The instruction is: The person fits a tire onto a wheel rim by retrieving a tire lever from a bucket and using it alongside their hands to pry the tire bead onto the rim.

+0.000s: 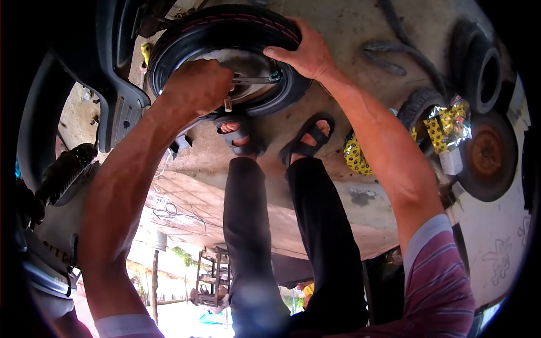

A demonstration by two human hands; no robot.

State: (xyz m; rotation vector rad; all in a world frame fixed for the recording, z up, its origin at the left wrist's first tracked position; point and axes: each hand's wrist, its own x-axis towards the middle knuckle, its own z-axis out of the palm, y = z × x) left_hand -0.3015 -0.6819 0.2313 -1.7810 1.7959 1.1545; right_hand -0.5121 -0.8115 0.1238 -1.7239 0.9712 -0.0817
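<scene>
A black tyre on a wheel rim lies on the floor at the top centre. My left hand is a fist over the near left part of the wheel, closed round a metal tool that points right across the hub. The tool's far end meets something teal near the rim's right side. Below the fist a short metal piece shows. My right hand grips the tyre's upper right edge, with the thumb on the sidewall and the fingers over the tread.
Black motorcycle parts stand at the left, near a yellow-handled object. My sandalled feet are just below the wheel. At the right are loose tyres, a rusty-centred wheel, yellow patterned packaging and a dark hose.
</scene>
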